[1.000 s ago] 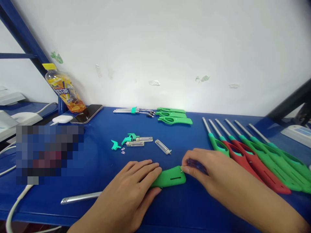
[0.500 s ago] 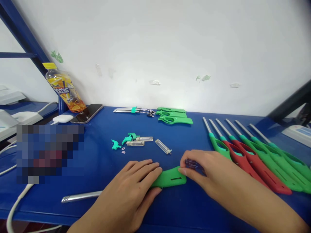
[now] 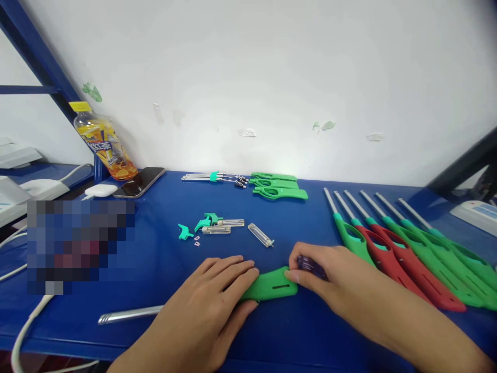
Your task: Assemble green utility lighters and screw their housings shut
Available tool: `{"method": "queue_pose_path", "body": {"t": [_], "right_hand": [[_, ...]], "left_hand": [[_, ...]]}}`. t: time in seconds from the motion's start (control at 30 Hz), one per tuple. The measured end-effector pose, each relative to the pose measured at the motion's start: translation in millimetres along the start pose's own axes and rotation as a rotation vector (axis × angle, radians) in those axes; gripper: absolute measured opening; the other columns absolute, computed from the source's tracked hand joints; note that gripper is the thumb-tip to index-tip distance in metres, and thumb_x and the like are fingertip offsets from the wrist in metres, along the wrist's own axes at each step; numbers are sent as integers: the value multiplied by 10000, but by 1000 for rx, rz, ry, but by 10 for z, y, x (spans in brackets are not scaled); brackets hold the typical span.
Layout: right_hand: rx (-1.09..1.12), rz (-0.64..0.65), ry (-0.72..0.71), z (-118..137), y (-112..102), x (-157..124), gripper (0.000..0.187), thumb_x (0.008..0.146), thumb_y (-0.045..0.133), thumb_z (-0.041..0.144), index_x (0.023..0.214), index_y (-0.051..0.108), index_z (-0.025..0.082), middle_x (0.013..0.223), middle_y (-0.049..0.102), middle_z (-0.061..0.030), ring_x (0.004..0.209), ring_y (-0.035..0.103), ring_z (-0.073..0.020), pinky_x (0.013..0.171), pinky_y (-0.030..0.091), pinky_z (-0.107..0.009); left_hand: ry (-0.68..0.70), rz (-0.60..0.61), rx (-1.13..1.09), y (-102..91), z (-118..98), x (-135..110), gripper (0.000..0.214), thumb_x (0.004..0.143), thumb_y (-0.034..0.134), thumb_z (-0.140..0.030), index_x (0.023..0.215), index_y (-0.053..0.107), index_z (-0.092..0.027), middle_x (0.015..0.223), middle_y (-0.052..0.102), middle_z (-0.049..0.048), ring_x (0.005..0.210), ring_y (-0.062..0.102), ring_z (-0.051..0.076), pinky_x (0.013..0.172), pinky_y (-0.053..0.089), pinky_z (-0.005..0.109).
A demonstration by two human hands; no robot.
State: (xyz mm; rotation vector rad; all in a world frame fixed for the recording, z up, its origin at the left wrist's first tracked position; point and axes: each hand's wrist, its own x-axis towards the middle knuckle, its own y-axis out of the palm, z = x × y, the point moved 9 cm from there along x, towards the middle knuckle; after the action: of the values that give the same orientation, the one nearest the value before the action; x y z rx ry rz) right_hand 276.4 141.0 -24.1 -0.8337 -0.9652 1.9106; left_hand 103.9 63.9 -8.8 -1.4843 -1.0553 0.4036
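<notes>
Only a slight shift is seen since a second ago: the right hand (image 3: 333, 267) is set a little farther in over the end of the green handle (image 3: 269, 287), and the small metal tip that was bared there is now hidden behind the thumb. At the left, a metal tube (image 3: 130, 314) is seen emerging from beneath the left hand (image 3: 217, 298); whether it is joined to the handle is concealed. By that hand the handle is held down on the blue table (image 3: 287, 336), the fingers laid over it and the thumb set at its near edge, its slotted end left uncovered between the hands. By the right hand a purple tool (image 3: 312, 267) is grasped, thumb and forefinger brought together at the handle's upper right corner. Should the left hand's hold be eased, the handle could be twisted by the tool's force; should the tool be tilted, the plastic could be scratched. Farther right, the row of lighters (image 3: 419, 272) could be nudged by the forearm. Of the containers, an amber drink is held in the capped bottle (image 3: 104, 142) at the left; in the clear cases (image 3: 216, 230) thin inner parts are seen, but whether any liquid is held cannot be told.
</notes>
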Motion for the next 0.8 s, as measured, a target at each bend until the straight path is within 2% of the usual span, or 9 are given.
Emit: {"method": "queue_pose_path", "body": {"t": [0.37,0.57,0.8], "right_hand": [[-45,13,-42,42,12,-33,223,1082,510,399,908,618,311,802,721,30,691,679,-211,676,460,-329],[-52,-65,-92,104,-71,-44,280,1103,456,410,930,648,302,763,724,1,697,698,-228,669,459,-328],[-9,6,3,2,10,-27,277,1084,494,484,892,594,310,831,706,29,833,653,-244,701,418,-350]], "left_hand": [[-1,15,19,24,0,3,394,1090,544,-236,1484,559,-226,1464,693,55,1319,667,282,1118,552,496],[6,19,25,15,-8,5,387,1091,552,-247,1477,563,-222,1465,692,67,1324,665,279,1124,549,484],[11,17,33,13,-11,4,399,1090,551,-238,1489,550,-217,1456,698,64,1314,670,273,1114,555,478]]}}
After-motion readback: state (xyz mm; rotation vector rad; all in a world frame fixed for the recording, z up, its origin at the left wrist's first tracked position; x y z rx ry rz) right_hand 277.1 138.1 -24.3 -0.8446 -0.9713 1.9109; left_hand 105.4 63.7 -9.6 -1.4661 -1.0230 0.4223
